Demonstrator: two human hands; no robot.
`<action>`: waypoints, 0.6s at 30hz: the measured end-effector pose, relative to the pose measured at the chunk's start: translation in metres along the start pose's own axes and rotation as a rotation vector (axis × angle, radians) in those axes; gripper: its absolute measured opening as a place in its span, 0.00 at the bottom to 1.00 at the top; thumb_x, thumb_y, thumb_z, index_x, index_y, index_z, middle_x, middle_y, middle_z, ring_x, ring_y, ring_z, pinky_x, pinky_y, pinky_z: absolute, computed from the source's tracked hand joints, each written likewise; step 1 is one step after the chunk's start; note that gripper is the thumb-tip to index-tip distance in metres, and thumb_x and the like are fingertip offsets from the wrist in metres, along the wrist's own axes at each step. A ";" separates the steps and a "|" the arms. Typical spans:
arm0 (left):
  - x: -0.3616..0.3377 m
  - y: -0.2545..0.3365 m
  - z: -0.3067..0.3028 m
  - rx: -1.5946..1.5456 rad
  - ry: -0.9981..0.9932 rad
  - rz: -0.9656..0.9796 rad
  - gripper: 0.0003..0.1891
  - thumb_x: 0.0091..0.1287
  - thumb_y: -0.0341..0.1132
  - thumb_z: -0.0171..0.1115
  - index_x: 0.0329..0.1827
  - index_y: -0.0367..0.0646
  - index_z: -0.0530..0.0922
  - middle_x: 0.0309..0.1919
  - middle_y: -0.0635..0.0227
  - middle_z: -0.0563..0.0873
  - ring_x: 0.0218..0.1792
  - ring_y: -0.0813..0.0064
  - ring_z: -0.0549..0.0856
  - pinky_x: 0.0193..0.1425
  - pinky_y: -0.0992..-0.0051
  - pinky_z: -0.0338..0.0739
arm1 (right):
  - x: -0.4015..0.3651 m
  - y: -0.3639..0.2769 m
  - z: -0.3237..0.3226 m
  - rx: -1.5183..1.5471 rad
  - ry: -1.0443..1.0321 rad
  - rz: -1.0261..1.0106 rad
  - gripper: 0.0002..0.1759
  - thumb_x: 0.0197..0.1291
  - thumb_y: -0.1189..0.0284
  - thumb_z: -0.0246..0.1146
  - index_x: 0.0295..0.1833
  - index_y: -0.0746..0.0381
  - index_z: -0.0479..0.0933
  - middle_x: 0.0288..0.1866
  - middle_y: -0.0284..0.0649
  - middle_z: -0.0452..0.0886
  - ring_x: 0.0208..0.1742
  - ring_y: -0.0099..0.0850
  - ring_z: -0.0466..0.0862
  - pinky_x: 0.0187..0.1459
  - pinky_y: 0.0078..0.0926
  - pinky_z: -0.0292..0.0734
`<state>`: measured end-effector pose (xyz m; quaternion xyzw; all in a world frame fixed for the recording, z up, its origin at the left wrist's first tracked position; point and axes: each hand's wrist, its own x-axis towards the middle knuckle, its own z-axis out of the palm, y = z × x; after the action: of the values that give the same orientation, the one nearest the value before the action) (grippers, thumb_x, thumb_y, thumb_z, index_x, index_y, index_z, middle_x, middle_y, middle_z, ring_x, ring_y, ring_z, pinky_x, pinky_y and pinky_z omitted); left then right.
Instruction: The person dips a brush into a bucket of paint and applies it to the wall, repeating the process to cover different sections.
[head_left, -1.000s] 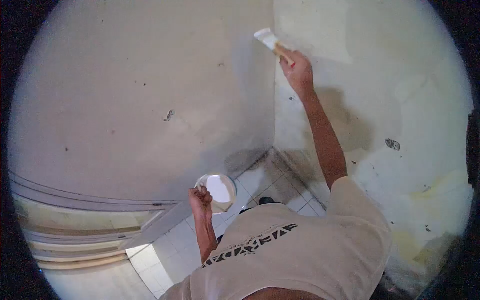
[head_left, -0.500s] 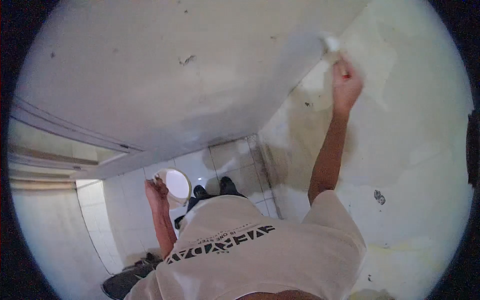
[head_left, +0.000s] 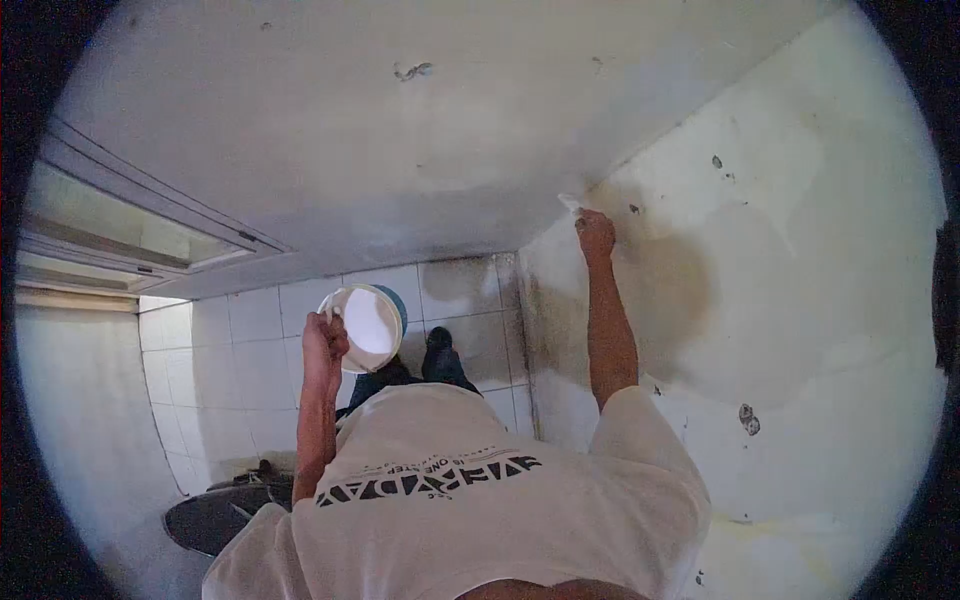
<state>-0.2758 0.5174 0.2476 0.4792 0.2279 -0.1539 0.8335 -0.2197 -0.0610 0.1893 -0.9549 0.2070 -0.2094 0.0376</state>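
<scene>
My left hand [head_left: 325, 340] is closed on the rim side of a bucket [head_left: 401, 312], which holds white paint [head_left: 368, 322]. The bucket hangs in front of my legs, its outer wall bluish. Stretched forward, my right hand [head_left: 596, 234] is closed around a paintbrush, whose whitish head [head_left: 570, 203] meets the wall near the corner. Most of the brush handle is hidden in the fist.
Two pale walls meet in a corner ahead; the right wall [head_left: 800, 250] has damp-looking patches and chipped spots. A framed window or panel [head_left: 130, 220] is at left. White tiles [head_left: 255, 345] cover the floor, and a dark round object [head_left: 225, 515] lies at lower left.
My right hand has come down along the corner with the paintbrush, nearer to me. The bucket in my left hand shows more fully and sits slightly higher in view.
</scene>
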 end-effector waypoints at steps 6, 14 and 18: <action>-0.002 -0.005 0.017 0.083 -0.073 -0.027 0.19 0.78 0.47 0.33 0.35 0.47 0.70 0.19 0.81 0.63 0.17 0.85 0.57 0.21 0.79 0.52 | 0.038 -0.027 -0.073 0.015 0.253 -0.070 0.15 0.57 0.64 0.64 0.50 0.53 0.84 0.39 0.45 0.85 0.39 0.47 0.84 0.45 0.45 0.78; 0.020 -0.008 0.017 0.123 -0.081 -0.044 0.20 0.77 0.49 0.36 0.37 0.45 0.72 0.21 0.78 0.69 0.18 0.83 0.62 0.22 0.77 0.57 | 0.036 -0.099 -0.212 0.452 0.658 0.088 0.20 0.59 0.75 0.64 0.58 0.54 0.81 0.38 0.47 0.83 0.34 0.38 0.82 0.39 0.32 0.77; 0.022 -0.011 0.005 0.007 0.061 -0.026 0.18 0.76 0.49 0.38 0.39 0.49 0.73 0.24 0.75 0.73 0.20 0.79 0.68 0.25 0.77 0.63 | 0.020 -0.087 -0.110 0.535 0.655 0.017 0.27 0.59 0.78 0.63 0.65 0.53 0.75 0.32 0.46 0.78 0.34 0.40 0.81 0.37 0.38 0.76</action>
<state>-0.2613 0.5071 0.2302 0.4837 0.2588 -0.1506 0.8224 -0.2158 0.0117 0.3106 -0.7927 0.1543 -0.5478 0.2184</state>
